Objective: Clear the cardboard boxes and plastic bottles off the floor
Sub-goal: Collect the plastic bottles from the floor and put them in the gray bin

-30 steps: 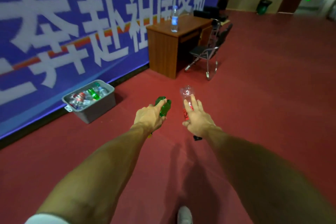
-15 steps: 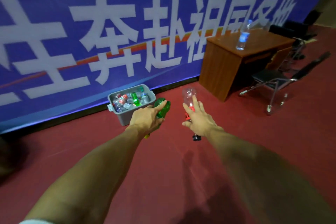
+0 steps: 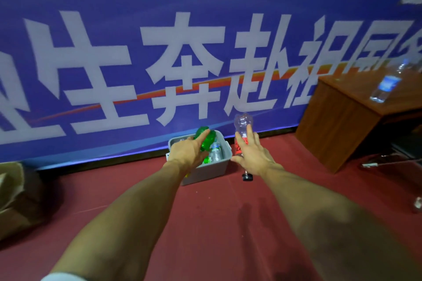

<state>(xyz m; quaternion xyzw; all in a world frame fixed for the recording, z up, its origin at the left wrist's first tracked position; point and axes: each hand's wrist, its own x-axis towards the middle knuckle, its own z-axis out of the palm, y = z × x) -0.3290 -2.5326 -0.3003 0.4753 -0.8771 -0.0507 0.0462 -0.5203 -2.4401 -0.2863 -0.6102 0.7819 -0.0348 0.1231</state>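
Bin [image 3: 213, 171] nearer, left grip [image 3: 186, 151] holds green bottle [image 3: 211, 136], right grip [image 3: 251, 157] clear bottle [image 3: 243, 121]

A grey plastic bin [image 3: 220, 167] is set before the blue printed banner [image 3: 91, 7], small plastic bottles [image 3: 215, 154] lying inside; a green plastic bottle [image 3: 206, 138] is held over it by the left hand [image 3: 187, 153]; a clear red-labelled bottle [image 3: 243, 124] is held just right of it by the right hand [image 3: 253, 158]; a brown cardboard box [image 3: 13, 201] is placed far left, a brown wooden desk [image 3: 331, 125] bearing a clear water bottle [image 3: 386, 84] far right.
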